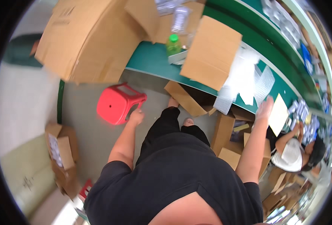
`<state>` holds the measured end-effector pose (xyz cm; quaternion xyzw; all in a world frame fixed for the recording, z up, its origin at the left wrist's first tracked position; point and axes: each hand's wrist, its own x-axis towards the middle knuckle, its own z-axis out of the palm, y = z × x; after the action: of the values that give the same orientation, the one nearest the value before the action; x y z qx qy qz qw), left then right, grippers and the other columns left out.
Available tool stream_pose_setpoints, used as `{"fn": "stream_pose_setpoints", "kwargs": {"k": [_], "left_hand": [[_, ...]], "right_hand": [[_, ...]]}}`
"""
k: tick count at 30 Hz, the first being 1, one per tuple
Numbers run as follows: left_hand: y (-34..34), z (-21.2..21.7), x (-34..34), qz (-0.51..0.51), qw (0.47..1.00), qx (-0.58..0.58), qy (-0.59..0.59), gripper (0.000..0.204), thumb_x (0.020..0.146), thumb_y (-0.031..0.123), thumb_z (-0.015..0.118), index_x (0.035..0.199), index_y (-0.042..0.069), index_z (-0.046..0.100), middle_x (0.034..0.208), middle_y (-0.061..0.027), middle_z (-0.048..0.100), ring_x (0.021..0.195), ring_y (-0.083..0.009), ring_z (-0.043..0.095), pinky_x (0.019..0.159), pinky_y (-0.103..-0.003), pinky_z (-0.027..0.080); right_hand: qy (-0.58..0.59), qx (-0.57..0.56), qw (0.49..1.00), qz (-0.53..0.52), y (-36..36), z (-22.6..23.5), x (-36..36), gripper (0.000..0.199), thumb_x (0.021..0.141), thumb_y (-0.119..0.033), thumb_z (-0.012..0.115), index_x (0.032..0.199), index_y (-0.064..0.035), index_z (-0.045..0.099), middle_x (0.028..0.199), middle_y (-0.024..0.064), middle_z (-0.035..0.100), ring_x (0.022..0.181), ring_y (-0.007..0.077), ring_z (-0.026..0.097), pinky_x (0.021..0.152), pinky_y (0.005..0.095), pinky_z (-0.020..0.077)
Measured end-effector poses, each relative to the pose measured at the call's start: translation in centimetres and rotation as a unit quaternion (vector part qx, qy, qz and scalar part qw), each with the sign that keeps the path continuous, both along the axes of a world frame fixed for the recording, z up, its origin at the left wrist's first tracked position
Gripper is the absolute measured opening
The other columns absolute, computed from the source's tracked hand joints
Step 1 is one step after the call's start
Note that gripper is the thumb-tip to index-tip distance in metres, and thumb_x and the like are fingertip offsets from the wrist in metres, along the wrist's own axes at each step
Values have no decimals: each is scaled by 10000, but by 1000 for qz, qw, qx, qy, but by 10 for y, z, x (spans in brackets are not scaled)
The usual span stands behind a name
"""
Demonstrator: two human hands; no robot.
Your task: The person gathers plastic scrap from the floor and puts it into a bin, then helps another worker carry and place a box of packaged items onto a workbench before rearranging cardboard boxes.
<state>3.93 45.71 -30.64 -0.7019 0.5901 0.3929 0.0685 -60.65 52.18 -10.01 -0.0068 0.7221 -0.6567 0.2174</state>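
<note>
My left hand is closed at the leg end of a red plastic stool, its fingers curled and partly hidden. The stool's seat faces left, with its legs toward me, and its edge is a little smeared. On the right, my right hand reaches to the edge of a green workbench. Its fingers are stretched out, somewhat blurred, with nothing seen in them. Beside that hand lie sheets of clear bubble wrap and a pale yellow card. White wrapping sheets spread over the bench edge.
A big carton stands at the far left end of the bench. A flat cardboard piece and a green-capped bottle rest on it. Open boxes sit under the bench by my feet. Another person works at the right.
</note>
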Motion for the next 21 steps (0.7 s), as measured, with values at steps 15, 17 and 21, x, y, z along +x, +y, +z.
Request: {"fn": "stream_pose_setpoints", "kwargs": {"k": [15, 17, 21], "left_hand": [[304, 36, 55, 504, 831, 214, 99, 189, 889, 191, 533, 747, 72, 573, 672, -54, 573, 567, -153, 511, 496, -300, 426], [262, 18, 63, 560, 807, 150, 110, 209, 904, 249, 552, 809, 63, 565, 704, -49, 565, 596, -145, 506, 513, -290, 426], [125, -77, 49, 682, 692, 10, 237, 596, 855, 539, 584, 1148, 24, 525, 998, -131, 612, 829, -224, 587, 687, -344, 499]], "right_hand": [[33, 537, 637, 552, 173, -375, 134, 477, 869, -372, 553, 1242, -78, 514, 1095, 138, 594, 1012, 279, 597, 864, 372, 486], [-299, 436, 814, 243, 113, -357, 192, 627, 850, -501, 562, 1310, -89, 451, 1167, 145, 551, 1051, 302, 570, 883, 411, 473], [-379, 219, 891, 119, 86, -403, 180, 738, 804, -613, 581, 1321, -105, 446, 1169, 127, 557, 1011, 294, 587, 844, 413, 497]]}}
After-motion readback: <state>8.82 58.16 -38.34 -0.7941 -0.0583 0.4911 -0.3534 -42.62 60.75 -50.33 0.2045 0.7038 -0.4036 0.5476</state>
